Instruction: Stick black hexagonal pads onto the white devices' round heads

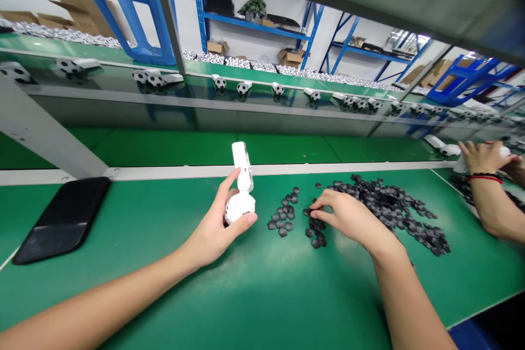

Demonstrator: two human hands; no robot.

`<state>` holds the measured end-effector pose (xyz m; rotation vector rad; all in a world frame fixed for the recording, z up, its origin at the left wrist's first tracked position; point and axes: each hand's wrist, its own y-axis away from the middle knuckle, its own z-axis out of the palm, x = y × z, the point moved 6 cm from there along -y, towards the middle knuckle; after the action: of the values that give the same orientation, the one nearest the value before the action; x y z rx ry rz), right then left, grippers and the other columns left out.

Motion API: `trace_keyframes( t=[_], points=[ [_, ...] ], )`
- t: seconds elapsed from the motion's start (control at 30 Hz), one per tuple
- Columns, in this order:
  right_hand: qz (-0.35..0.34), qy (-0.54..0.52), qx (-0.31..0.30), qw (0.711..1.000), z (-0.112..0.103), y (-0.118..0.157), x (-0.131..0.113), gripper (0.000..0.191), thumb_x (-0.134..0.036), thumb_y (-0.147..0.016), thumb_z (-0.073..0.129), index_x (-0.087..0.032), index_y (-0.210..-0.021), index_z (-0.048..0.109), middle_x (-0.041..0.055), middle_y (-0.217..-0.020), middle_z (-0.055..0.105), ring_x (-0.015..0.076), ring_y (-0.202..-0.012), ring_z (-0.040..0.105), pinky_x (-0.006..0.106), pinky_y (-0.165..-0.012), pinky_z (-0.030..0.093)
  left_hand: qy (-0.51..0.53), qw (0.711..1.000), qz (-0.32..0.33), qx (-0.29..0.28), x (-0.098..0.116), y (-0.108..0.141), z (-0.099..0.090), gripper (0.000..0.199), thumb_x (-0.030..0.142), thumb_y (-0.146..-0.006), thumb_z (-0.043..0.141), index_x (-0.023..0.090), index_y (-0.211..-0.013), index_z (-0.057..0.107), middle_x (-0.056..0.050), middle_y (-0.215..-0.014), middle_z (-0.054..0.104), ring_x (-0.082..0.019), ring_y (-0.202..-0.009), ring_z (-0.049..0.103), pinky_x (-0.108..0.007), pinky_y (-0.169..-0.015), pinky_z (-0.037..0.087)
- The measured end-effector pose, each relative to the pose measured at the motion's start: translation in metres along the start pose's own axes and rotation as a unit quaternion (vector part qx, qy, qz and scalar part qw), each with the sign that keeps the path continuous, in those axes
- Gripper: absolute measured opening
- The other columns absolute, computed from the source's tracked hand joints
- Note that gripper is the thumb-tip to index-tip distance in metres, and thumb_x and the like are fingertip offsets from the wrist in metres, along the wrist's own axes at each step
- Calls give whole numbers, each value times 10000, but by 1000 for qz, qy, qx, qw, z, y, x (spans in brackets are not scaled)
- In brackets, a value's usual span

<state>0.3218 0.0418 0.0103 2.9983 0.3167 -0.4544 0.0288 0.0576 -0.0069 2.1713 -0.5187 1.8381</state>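
Device (245, 179) lies with long axis pointing away from you, gripped in your part-closed left hand (215, 229), left of the black pieces (318, 224) nearest your right hand (348, 214), fingertips nearly meeting, hold unclear.

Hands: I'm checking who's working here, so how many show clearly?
3 clearly: the person's left hand holding a white gadget, their right hand at black pieces, and a co-worker's hand at far right. Another may be partly hidden beside it.
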Motion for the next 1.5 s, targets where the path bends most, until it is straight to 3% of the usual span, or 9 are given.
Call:
trace_keyframes(
  t=[0.13, 0.3, 0.47, 0.7, 0.8, 0.93, 1.13, 1.33, 1.5],
  points=[
    [4, 76, -18, 997, 0, 7, -6, 206, -326, -986, 650, -282, -1115, 804, 55, -1087, 739, 273, -935, 716, 330, -697, 516, 18, 1000, 17, 0, -2, 1, 2, 953, 411, -975, 654, 387, -1632, -37, -74, -1230, 599, -174, -858, 578, -344, -814, 509],
    [1, 64, -3, 998, -2, 4, -10, 270, -307, -1040, 531, -247, -1005, 792, 62, -1052, 724, 245, -893, 710, 326, -706, 516, 48, 998, 33, 11, -9, -2, 2, 1026, 378, -929, 704, 364, -1637, -39, -97, -1279, 600, -205, -918, 611, -355, -806, 517],
    [5, -134, 46, 990, -4, -5, -25, 240, -362, -1032, 542, -236, -1073, 742, 54, -1041, 746, 227, -878, 700, 323, -724, 549, -30, 998, 51, 18, -10, -4, 2, 587, 292, -884, 707, 242, -1408, 449, -82, -1256, 596, -225, -996, 593, -331, -823, 488],
    [42, -476, -24, 878, 32, -7, -81, 264, -453, -862, 788, -195, -826, 751, 15, -755, 702, 151, -662, 631, 242, -568, 575, -102, 992, 62, -34, -6, -2, 14, 395, 222, -854, 705, 231, -1211, 536, 8, -976, 601, -166, -811, 541, -269, -701, 428],
    [42, -536, -3, 843, 42, -10, -97, 289, -448, -838, 815, -189, -790, 696, -14, -742, 644, 112, -608, 583, 204, -499, 543, -112, 989, 92, -41, -1, 0, 17, 407, 182, -842, 702, 231, -1212, 538, -13, -1071, 614, -186, -909, 572, -287, -785, 455],
    [44, -563, -18, 825, 55, -12, -105, 274, -427, -850, 807, -187, -808, 682, -13, -769, 647, 102, -602, 576, 200, -498, 554, -122, 984, 118, -58, 3, 1, 21, 451, 151, -832, 704, 239, -1244, 544, -33, -1137, 602, -209, -1009, 587, -318, -879, 469],
    [57, -513, 5, 857, 64, -11, -98, 304, -436, -826, 819, -190, -757, 654, 2, -741, 627, 144, -655, 577, 224, -476, 567, -128, 979, 142, -73, 4, 3, 25, 430, 129, -857, 661, 247, -1254, 546, -45, -1170, 569, -210, -1050, 572, -320, -903, 478],
    [57, -474, -12, 879, 71, -13, -97, 349, -460, -900, 732, -225, -736, 534, -40, -651, 566, 122, -502, 518, 222, -384, 453, -139, 979, 136, -64, 4, 2, 24, 396, 165, -865, 652, 231, -1243, 552, -53, -1127, 576, -218, -1009, 572, -331, -878, 478],
    [-48, -388, 46, 919, 53, -12, -112, 303, -416, -1054, 536, -219, -825, 554, -17, -757, 629, 134, -646, 570, 249, -592, 463, -33, 995, 74, -66, -3, -6, 20, 341, 351, -886, 702, 210, -1172, 583, -35, -1026, 641, -206, -895, 600, -304, -792, 493]
  ],
)
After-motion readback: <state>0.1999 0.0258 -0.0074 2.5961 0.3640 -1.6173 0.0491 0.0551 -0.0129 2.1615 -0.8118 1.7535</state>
